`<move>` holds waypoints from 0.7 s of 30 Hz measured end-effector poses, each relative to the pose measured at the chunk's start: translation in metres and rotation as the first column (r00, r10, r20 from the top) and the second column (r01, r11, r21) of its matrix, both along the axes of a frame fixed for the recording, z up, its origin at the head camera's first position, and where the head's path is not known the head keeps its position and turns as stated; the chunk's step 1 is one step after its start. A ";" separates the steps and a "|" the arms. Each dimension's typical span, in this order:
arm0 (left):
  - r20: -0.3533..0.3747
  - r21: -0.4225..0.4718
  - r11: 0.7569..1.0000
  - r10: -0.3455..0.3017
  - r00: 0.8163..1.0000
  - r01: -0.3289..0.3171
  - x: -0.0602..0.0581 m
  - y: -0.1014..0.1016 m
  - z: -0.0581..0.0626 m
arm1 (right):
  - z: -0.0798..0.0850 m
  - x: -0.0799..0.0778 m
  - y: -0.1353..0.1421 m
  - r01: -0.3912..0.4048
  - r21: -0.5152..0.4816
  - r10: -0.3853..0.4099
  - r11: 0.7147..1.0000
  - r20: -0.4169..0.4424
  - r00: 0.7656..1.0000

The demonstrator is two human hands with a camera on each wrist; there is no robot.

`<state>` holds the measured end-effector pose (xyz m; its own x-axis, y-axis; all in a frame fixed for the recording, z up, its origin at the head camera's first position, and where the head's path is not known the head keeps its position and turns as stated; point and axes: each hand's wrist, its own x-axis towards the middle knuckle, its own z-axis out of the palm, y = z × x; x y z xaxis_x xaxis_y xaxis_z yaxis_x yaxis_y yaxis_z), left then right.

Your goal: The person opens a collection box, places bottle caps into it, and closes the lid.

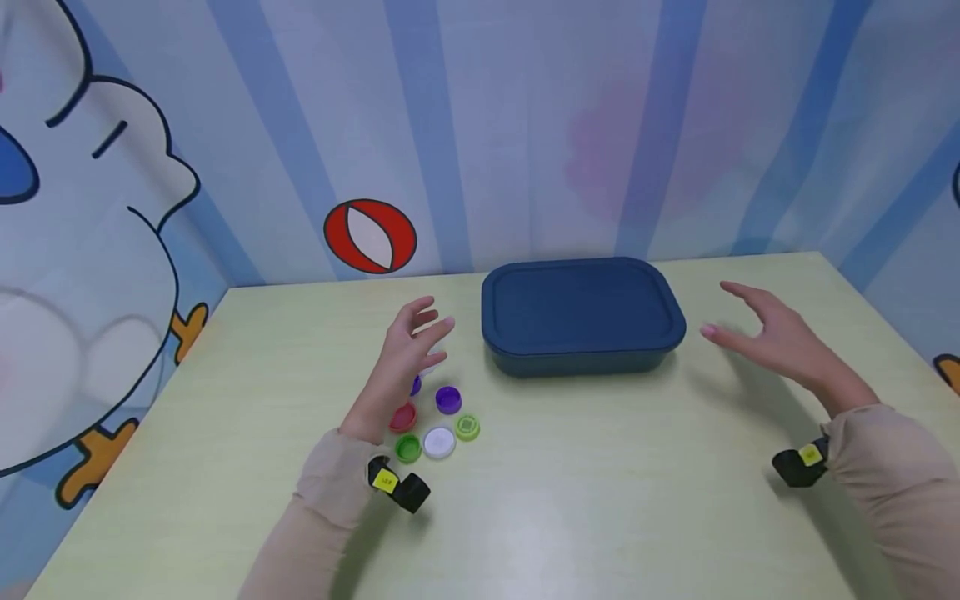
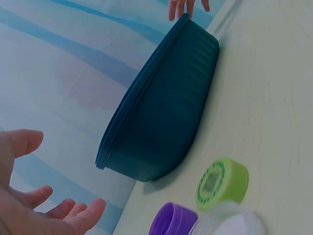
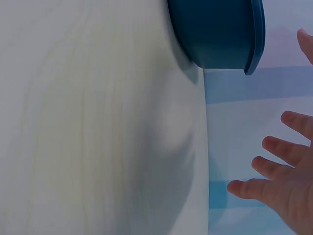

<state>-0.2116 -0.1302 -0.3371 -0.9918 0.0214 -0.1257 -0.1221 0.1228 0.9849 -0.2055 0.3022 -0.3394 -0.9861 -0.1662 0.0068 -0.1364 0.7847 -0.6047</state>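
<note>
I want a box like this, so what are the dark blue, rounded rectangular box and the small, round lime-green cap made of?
The dark blue, rounded rectangular box looks like mostly matte plastic: even colour, smoothly rounded corners, though coated metal is possible. The small, round lime-green cap seems plastic too, smooth and fairly matte: its sides are one even colour.

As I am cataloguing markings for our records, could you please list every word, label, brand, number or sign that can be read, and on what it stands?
None can be read.
Left yellow label, on the left wrist camera: too small.
Right yellow label, on the right wrist camera: too small.
Light green cap: printed square inside a ring of marks, too blurred.
</note>
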 end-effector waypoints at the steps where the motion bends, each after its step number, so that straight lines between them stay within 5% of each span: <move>1: 0.003 0.010 1.000 -0.002 1.000 0.002 -0.002 0.003 0.000 | 0.000 -0.001 -0.002 0.000 -0.016 0.000 1.000 0.002 1.000; 12: 0.063 0.076 0.997 0.005 0.998 -0.010 -0.016 0.028 -0.012 | -0.014 -0.018 -0.023 0.000 -0.289 0.020 0.957 0.067 0.998; 21: 0.004 0.087 0.996 0.007 1.000 -0.007 -0.029 0.046 -0.023 | -0.021 -0.030 -0.041 0.012 -0.359 0.021 0.933 0.087 0.996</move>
<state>-0.2402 -0.0842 -0.3604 -0.9916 0.0256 -0.1271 -0.1262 0.0354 0.9914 -0.2351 0.2612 -0.3599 -0.9847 -0.1734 -0.0196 -0.0731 0.5123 -0.8557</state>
